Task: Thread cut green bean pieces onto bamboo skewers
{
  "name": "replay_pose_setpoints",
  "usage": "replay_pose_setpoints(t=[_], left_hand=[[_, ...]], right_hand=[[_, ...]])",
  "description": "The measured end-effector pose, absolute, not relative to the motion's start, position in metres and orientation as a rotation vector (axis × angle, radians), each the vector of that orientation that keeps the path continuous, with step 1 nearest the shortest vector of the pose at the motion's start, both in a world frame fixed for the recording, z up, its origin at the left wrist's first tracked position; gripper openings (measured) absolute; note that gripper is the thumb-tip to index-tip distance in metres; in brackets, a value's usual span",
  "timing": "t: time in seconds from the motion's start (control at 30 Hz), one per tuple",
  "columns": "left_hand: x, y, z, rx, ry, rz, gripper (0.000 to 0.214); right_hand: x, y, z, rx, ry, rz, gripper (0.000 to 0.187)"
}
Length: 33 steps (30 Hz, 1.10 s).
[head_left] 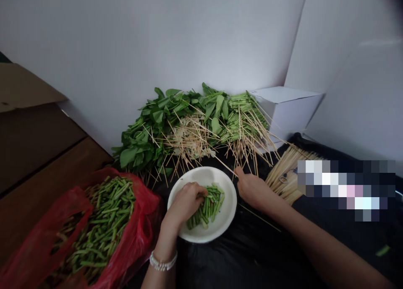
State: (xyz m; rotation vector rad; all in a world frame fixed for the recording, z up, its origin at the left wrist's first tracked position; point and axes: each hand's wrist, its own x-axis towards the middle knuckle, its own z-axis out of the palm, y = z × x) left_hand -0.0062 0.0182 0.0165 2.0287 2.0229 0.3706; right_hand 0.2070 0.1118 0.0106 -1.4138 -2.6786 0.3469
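Observation:
My left hand (189,199) is inside a white bowl (229,215), its fingers closed on cut green vegetable stems (211,209) that lie there in a small heap. Just past the bowl's right rim, my right hand (252,189) pinches the end of a thin wooden skewer (225,164), which slants up and left toward a pile of skewered food. Whether anything is threaded on its far tip, I cannot tell. To the left, a red plastic bag (143,209) lies open, full of more cut stems (107,222).
Behind the bowl lie skewered leafy greens (132,152), pale skewered pieces (189,131) and skewered green stems (244,113). A white box (289,108) stands behind a bundle of bare skewers (285,167) with scissors (283,178). A loose stick (261,218) rests on black sheeting (245,255).

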Motion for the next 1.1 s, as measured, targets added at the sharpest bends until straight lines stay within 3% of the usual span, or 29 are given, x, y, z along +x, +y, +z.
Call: replay_pose_setpoints(t=[0.3,0.47,0.6,0.73,1.1], left_hand=[[0.023,0.015,0.018,2.113,1.890,0.337,0.016],[0.040,0.016,0.014,2.109,2.066,0.244,0.015],[0.048,0.017,0.012,2.179,2.086,0.216,0.002],[0.050,0.016,0.011,2.222,2.032,0.227,0.010],[0.022,0.016,0.023,1.682,1.661,0.949,0.011]], right_hand=[[0.209,0.109,0.007,-1.388,-2.761,0.241,0.037],[0.209,0.106,0.007,-1.387,-2.809,0.141,0.035],[0.208,0.104,0.015,-1.408,-2.777,0.059,0.033],[0.211,0.103,0.024,-1.414,-2.699,0.063,0.033],[0.221,0.109,0.017,-1.028,-2.269,0.342,0.027]])
